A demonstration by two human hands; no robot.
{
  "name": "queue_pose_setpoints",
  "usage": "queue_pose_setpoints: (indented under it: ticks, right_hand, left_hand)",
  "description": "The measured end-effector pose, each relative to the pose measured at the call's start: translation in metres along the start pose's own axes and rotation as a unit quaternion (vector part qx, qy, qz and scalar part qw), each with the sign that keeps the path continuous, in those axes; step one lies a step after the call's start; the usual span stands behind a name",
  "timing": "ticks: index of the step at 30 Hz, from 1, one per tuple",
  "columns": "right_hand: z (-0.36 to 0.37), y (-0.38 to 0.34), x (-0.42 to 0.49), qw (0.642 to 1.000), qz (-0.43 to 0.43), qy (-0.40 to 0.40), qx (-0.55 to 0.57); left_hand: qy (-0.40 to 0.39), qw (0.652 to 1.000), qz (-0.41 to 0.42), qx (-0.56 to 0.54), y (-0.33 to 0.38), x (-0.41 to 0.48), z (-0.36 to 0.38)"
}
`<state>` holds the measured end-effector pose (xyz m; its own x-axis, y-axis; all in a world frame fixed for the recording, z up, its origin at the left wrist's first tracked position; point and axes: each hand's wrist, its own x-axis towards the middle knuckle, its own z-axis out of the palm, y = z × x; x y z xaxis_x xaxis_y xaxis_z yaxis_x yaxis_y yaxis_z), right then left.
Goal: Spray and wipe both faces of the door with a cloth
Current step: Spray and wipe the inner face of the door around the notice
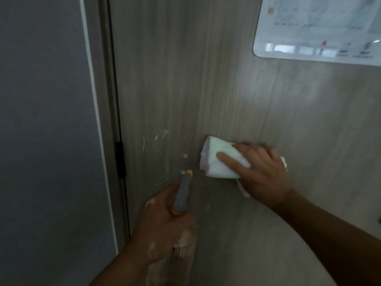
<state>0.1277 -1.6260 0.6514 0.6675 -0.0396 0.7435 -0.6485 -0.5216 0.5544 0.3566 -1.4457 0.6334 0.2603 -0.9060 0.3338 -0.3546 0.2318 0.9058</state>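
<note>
The grey wood-grain door (206, 79) fills the view. My right hand (261, 172) presses a folded white cloth (214, 159) flat against the door, fingers spread over the cloth. My left hand (165, 219) grips a spray bottle (182, 193) with a grey head and an orange nozzle tip, which points at the door just left of the cloth. White streaks and droplets of spray (162, 139) sit on the door surface above the nozzle.
A white laminated notice (321, 29) is fixed to the door at the upper right. The door's hinge edge with a dark hinge (120, 159) runs down the left, beside the frame (99, 79) and a grey wall (41, 120).
</note>
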Motion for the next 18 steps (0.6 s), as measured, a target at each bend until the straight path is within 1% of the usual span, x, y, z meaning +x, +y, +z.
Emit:
queue_pose_setpoints:
  ticks: [4, 8, 11, 14, 18]
  right_hand:
    - [-0.020, 0.031, 0.046, 0.994, 0.076, 0.085, -0.004]
    - [-0.039, 0.065, 0.095, 0.985, 0.129, 0.115, 0.004]
    - [-0.034, 0.063, 0.100, 0.977, 0.141, 0.161, -0.012]
    - [-0.029, 0.060, 0.100, 0.971, 0.142, 0.189, -0.021]
    - [-0.028, 0.059, 0.101, 0.970, 0.145, 0.192, -0.024]
  left_hand:
    - [0.005, 1.000, -0.018, 0.005, -0.005, -0.004, 0.006]
    - [-0.005, 0.999, -0.031, 0.007, -0.007, -0.005, 0.011]
    - [0.001, 0.999, -0.036, 0.024, -0.011, -0.007, 0.014]
    - [-0.005, 0.999, -0.044, 0.027, -0.019, -0.011, 0.016]
    - [-0.015, 0.998, -0.046, 0.028, -0.029, -0.013, 0.020]
